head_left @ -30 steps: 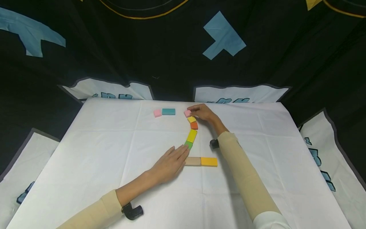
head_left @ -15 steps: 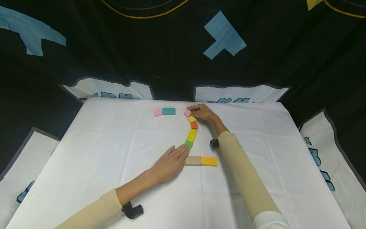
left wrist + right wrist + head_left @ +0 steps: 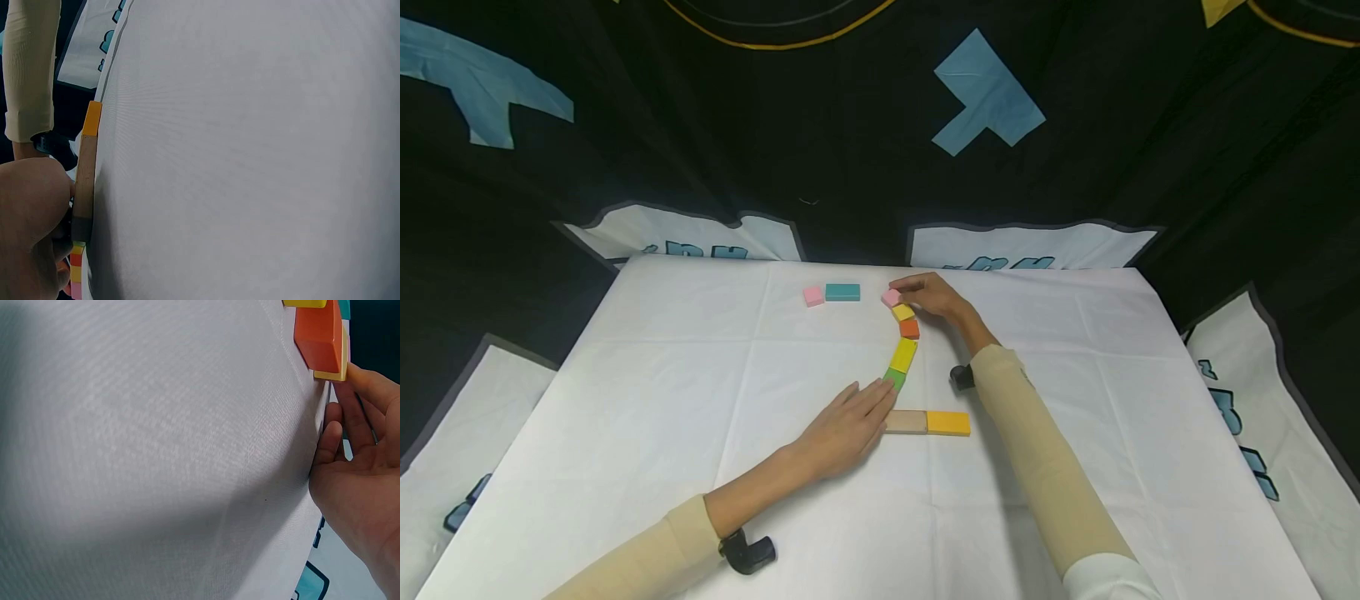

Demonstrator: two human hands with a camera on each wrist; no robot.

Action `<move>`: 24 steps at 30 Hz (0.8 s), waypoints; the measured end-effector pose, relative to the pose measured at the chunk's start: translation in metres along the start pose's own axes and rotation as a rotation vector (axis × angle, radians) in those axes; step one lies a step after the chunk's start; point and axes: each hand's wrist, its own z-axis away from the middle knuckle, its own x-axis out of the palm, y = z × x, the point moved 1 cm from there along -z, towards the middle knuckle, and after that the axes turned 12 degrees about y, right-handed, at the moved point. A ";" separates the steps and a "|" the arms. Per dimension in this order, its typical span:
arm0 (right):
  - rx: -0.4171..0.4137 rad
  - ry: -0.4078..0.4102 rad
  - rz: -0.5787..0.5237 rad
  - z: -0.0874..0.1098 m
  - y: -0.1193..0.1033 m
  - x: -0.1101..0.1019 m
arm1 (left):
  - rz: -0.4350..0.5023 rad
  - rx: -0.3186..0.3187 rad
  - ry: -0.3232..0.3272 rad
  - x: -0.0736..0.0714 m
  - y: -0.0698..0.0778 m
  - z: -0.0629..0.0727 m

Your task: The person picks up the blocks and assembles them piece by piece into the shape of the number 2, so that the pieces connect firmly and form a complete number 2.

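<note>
A curved row of small blocks runs down the white table in the head view. At its far end my right hand point(image 3: 928, 293) pinches a pink block point(image 3: 891, 297) between thumb and fingers. Below that come a small yellow block point(image 3: 903, 312), an orange block point(image 3: 909, 328), a longer yellow block point(image 3: 903, 356) and a green block point(image 3: 895, 377). My left hand point(image 3: 848, 429) lies with straight fingers over the near end, fingertips on the green block and covering part of a wooden block point(image 3: 906, 422). A golden-yellow block point(image 3: 948, 423) adjoins the wooden one. The left wrist view shows a dark grey block point(image 3: 81, 229) beside the wood.
Toward the far edge, left of the row, lie a teal block point(image 3: 842, 292) and another pink block point(image 3: 813, 297). A white cloth point(image 3: 647, 400) covers the table. Black curtains with blue patches hang behind it. Each wrist carries a small black camera.
</note>
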 end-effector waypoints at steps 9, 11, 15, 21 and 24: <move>0.003 0.000 0.003 0.000 0.000 0.001 | -0.025 0.003 -0.007 0.001 0.000 0.000; 0.002 -0.001 0.004 0.000 0.000 0.001 | -0.027 0.003 -0.010 0.002 -0.001 0.000; 0.004 -0.006 0.015 0.000 0.000 0.001 | -0.029 0.000 -0.016 0.002 0.000 0.000; 0.000 -0.012 0.013 -0.001 0.001 0.001 | -0.017 -0.009 -0.022 0.001 0.000 0.000; -0.005 -0.015 0.015 -0.001 0.001 0.001 | -0.007 -0.009 -0.019 0.000 0.000 0.000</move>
